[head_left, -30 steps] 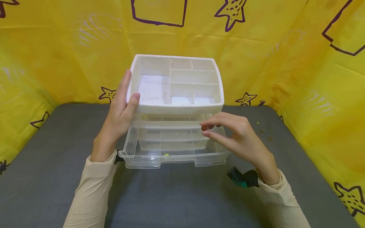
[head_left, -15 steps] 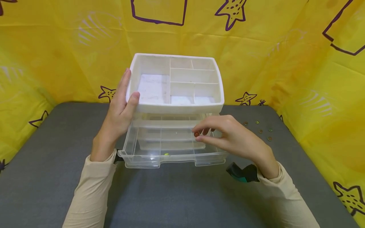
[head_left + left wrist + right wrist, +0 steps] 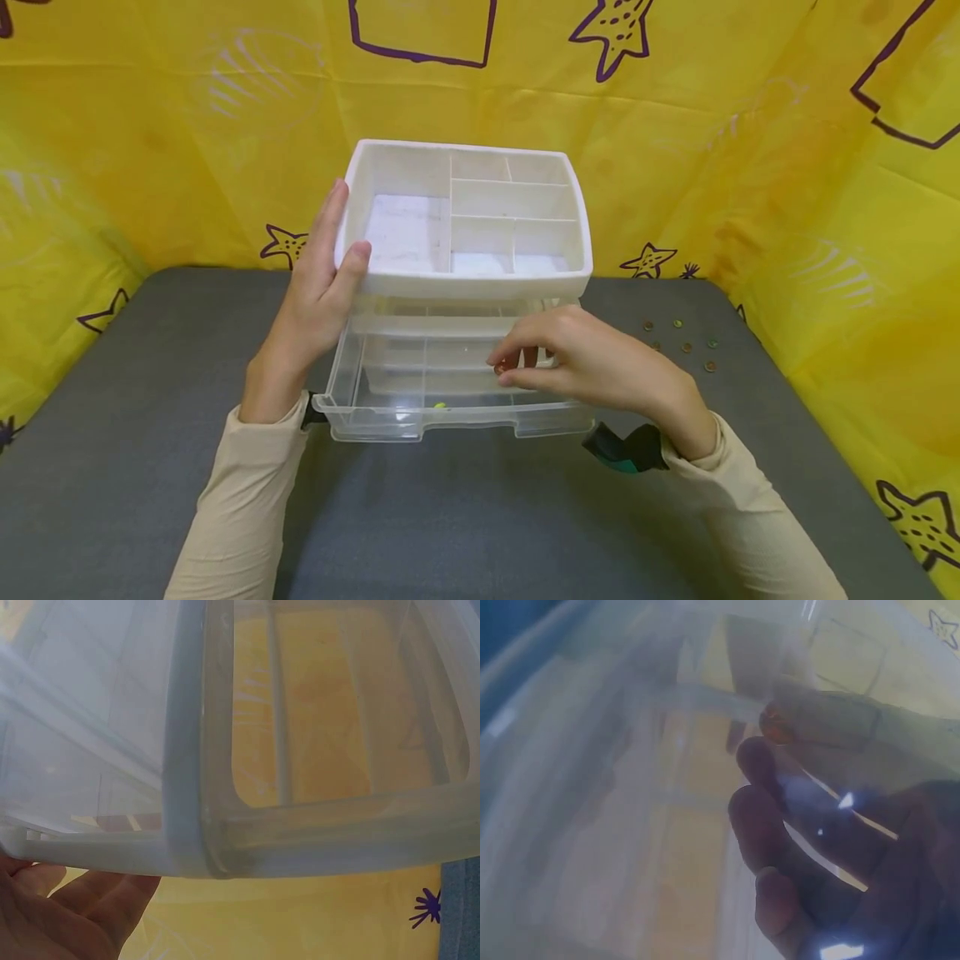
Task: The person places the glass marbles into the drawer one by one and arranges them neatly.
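Note:
A white drawer organizer (image 3: 472, 287) with a divided top tray stands mid-table. Its clear plastic drawer (image 3: 465, 423) is pulled out at the front, and a small yellow-green piece (image 3: 441, 406) lies inside. My left hand (image 3: 303, 304) grips the organizer's left side, thumb over the tray rim. Above the right part of the open drawer, my right hand (image 3: 592, 358) pinches a small reddish-brown, button-like disc (image 3: 501, 367) between thumb and index finger. Seen through the clear plastic in the right wrist view, the disc (image 3: 777, 723) shows orange at the fingertips.
Several small round button-like discs (image 3: 686, 347), brownish and greenish, lie on the grey table (image 3: 465, 517) right of the organizer. A yellow cloth (image 3: 675, 167) with starfish drawings hangs behind and at the sides. Dark wrist straps (image 3: 626, 450) show below the sleeves.
My right hand has moved left and slightly down over the drawer, still pinching the disc. More discs on the table show where it was. My left hand keeps its grip.

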`<state>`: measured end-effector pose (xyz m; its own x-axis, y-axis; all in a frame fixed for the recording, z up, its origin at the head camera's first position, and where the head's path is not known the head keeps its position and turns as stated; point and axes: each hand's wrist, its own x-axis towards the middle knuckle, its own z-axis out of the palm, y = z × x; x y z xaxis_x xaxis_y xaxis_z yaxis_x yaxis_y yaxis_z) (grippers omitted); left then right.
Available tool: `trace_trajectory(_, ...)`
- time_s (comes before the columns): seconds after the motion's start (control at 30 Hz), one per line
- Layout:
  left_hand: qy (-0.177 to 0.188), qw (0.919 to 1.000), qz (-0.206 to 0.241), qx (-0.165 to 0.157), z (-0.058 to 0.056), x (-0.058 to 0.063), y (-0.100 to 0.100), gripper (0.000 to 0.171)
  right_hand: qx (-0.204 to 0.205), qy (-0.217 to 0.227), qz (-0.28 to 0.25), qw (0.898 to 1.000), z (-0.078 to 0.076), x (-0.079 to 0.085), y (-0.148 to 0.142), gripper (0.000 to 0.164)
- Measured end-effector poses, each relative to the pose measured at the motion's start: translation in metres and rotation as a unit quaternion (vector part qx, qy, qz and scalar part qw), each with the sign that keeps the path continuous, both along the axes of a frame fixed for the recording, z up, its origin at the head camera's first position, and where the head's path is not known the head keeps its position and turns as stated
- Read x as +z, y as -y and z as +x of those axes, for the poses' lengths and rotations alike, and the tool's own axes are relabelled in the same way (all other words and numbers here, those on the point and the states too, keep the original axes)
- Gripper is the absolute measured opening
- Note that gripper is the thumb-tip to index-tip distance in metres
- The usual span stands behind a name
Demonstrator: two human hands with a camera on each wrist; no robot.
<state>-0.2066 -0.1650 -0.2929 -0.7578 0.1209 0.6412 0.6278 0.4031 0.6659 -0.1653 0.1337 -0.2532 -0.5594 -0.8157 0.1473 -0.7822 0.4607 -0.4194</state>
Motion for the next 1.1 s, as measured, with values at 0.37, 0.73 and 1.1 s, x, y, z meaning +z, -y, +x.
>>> trace_trajectory(0.37,-0.001,1.0,0.0,0.003,-0.0003,0.0002,0.0,0.062,0.008,0.017,0.04,0.999,-0.002,0.0002,0.0066,0.013)
trace_trajectory(0.73,0.002,1.0,-0.002,0.003,-0.0008,-0.0008,-0.0001,0.062,0.017,0.033,0.063,0.997,-0.002,-0.0003,0.007,0.011)
trace_trajectory(1.1,0.004,1.0,-0.003,0.007,-0.0004,-0.0008,0.0003,0.062,-0.006,0.034,0.099,0.994,-0.0012,0.0017,0.0089,0.014)
